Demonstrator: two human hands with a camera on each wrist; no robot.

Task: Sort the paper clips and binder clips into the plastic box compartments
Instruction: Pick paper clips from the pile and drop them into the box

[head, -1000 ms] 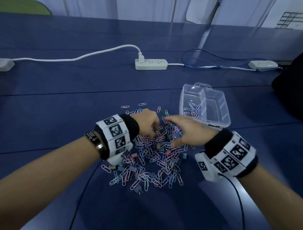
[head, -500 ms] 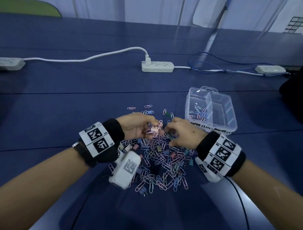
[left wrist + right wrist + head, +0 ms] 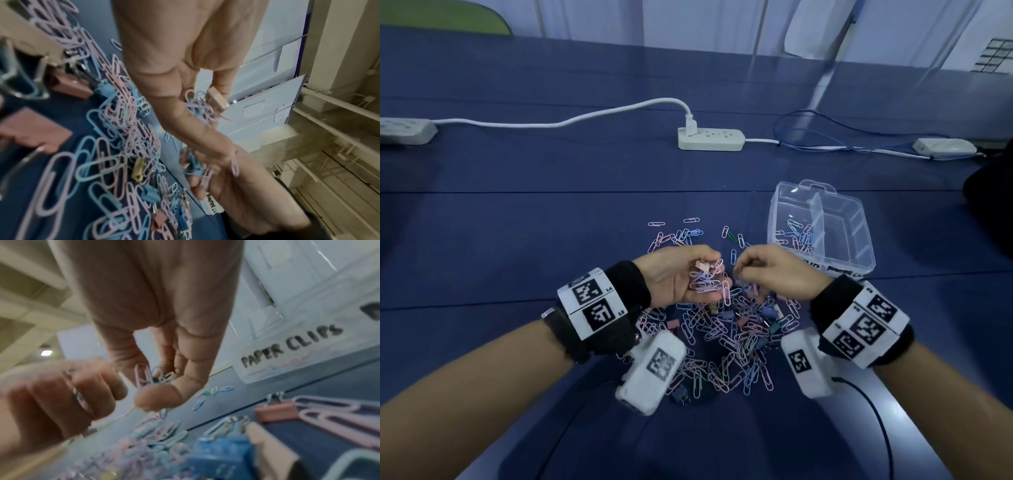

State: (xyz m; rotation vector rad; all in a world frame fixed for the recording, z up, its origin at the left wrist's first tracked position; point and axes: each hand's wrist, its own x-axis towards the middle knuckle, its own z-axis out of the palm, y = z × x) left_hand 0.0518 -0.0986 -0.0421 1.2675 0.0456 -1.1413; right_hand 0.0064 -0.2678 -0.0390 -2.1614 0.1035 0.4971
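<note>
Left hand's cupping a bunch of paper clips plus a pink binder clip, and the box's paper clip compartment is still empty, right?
Not quite. The plastic box already has several paper clips in its left compartment, as the head view shows. The rest holds: the left hand cups paper clips and a pink binder clip.

Since one second ago, the left hand (image 3: 681, 275) has risen off the pile of clips (image 3: 726, 329) and turned palm-up, now cupping a bunch of paper clips (image 3: 705, 282) and a pink binder clip (image 3: 702, 265). The right hand (image 3: 774, 272) has lifted from the pile, its fingers now curled around a few paper clips just beside the left hand's fingertips.
</note>
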